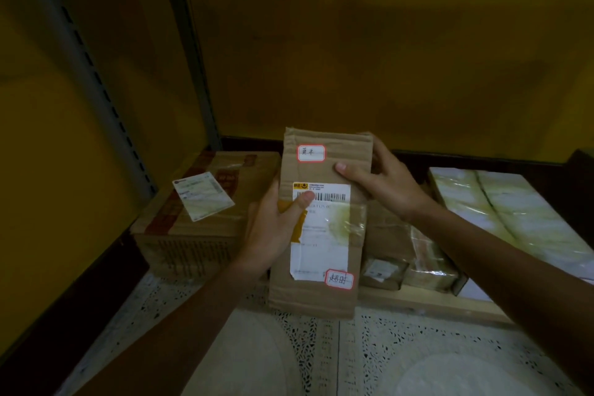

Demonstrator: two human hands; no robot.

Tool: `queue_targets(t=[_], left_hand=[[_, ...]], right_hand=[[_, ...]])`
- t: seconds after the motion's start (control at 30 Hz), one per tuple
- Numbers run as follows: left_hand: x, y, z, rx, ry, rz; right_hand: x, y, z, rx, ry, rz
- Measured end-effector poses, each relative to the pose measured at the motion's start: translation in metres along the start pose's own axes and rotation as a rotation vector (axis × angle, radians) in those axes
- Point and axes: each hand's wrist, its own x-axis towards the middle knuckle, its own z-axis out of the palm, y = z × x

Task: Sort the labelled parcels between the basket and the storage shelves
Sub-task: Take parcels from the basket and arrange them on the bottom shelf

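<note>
I see the parcel held just right of the big box (label facing me). The left hand grips its left edge; the right hand clasps its top corner.

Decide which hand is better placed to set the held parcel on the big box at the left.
Left, probably: the left hand grips the parcel at mid-length, right beside the big box; the right hand holds only its top corner, on the far side.
</note>
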Motion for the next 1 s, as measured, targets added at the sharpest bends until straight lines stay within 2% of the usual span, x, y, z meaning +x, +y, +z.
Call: queue_targets(t=[0.27, 0.37, 0.57, 0.67, 0.83, 0.93, 1.0], left_hand=[[0.001, -0.008, -0.001, 0.022, -0.005, -0.024], [-0.001, -0.01, -0.005, -0.036, -0.04, -0.024], [-0.006, -0.007, -0.01, -0.185, -0.224, -0.035], [-0.004, 0.0, 0.002, -0.203, -0.378, -0.032], [-0.008, 0.039, 0.066, -0.259, -0.628, 0.006], [-0.021, 0.071, 0.112, -0.301, -0.695, 0.026], [-0.034, 0.096, 0.138, -0.317, -0.731, 0.058]], right_hand=[[0.007, 0.016, 0.006, -0.016, 0.042, 0.068], [0.009, 0.024, 0.008, -0.01, 0.059, 0.083], [0.002, 0.018, -0.026, 0.177, 0.255, 0.123], [-0.012, 0.0, -0.057, 0.163, 0.375, 0.081], [-0.068, -0.034, -0.12, 0.08, 0.565, 0.085], [-0.105, -0.054, -0.155, 0.035, 0.687, 0.108], [-0.134, -0.061, -0.172, 0.015, 0.703, 0.114]])
